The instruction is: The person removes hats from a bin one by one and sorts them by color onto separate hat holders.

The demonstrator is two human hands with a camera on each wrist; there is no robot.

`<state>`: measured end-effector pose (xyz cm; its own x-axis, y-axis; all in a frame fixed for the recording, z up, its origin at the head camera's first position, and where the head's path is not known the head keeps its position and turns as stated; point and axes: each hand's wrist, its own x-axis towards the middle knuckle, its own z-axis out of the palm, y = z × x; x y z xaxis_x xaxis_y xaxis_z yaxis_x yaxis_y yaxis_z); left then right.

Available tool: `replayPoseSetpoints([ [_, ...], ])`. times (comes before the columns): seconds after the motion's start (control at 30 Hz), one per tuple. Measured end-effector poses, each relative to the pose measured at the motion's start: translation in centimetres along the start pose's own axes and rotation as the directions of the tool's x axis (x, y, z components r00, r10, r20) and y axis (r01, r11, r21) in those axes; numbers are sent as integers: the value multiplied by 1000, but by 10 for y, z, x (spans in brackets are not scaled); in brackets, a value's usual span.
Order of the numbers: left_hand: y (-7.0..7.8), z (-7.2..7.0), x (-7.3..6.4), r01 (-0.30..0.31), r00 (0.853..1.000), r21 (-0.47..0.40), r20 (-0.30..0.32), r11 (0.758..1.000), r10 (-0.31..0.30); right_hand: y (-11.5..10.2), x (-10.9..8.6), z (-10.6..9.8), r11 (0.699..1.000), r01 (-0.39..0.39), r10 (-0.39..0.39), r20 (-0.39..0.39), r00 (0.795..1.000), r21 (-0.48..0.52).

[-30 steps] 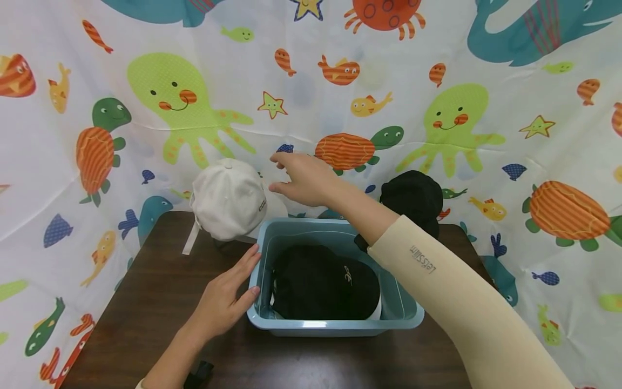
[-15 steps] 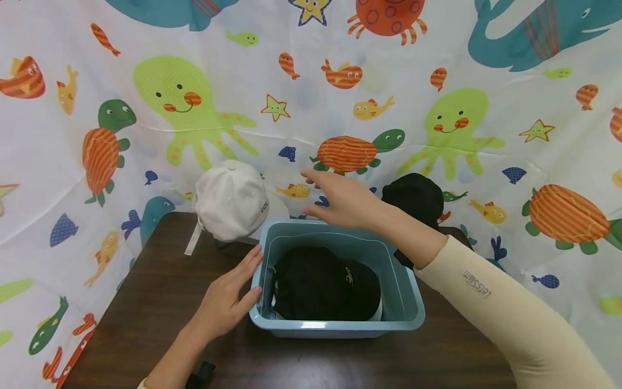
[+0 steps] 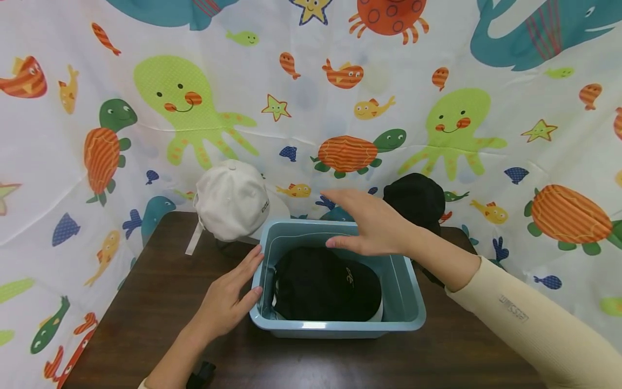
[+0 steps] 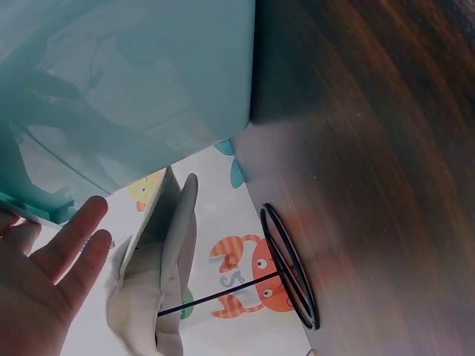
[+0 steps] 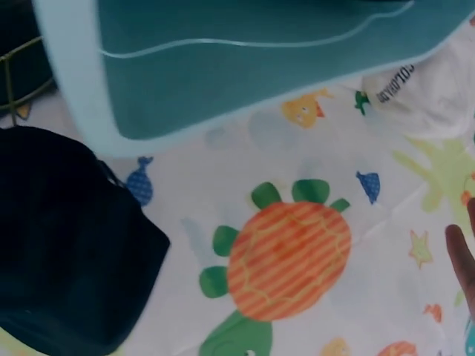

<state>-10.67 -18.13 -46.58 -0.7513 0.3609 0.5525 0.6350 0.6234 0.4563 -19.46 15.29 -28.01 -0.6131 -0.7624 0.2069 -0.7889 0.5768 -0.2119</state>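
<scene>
My left hand (image 3: 224,302) rests its straight fingers against the left rim of a light-blue plastic bin (image 3: 340,325). Inside the bin lies a black baseball cap (image 3: 313,283) with light lettering, and something white shows under its edge. Over the bin's back rim hovers my right hand (image 3: 379,224), fingers extended, thumb apart, holding nothing; only its fingertips (image 5: 462,256) enter the right wrist view. A white baseball cap (image 3: 230,202) is perched at the back left, on a black wire stand (image 4: 291,267) seen in the left wrist view. Another black cap (image 3: 413,199) stands at the back right, behind the right forearm.
The bin stands on a dark wooden table (image 3: 141,313). Close behind it hangs a white cloth (image 3: 311,32) printed with sea animals. A small black object (image 3: 201,375) sits by the left forearm at the table's front.
My right hand has moved right and down, from beside the white cap to above the bin's back rim. The left hand has stayed at the rim. The caps have not moved.
</scene>
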Motion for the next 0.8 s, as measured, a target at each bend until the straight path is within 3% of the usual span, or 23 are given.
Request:
replayPoseSetpoints([
  [0.3,2,-1,1,9,1000,-2,2,1000,-9,9,-28,19,999,44,-44,-22,999,-6],
  [0.8,3,-1,1,11,1000,-9,8,1000,-11,21,-51,53,995,-10,11,-13,1000,100],
])
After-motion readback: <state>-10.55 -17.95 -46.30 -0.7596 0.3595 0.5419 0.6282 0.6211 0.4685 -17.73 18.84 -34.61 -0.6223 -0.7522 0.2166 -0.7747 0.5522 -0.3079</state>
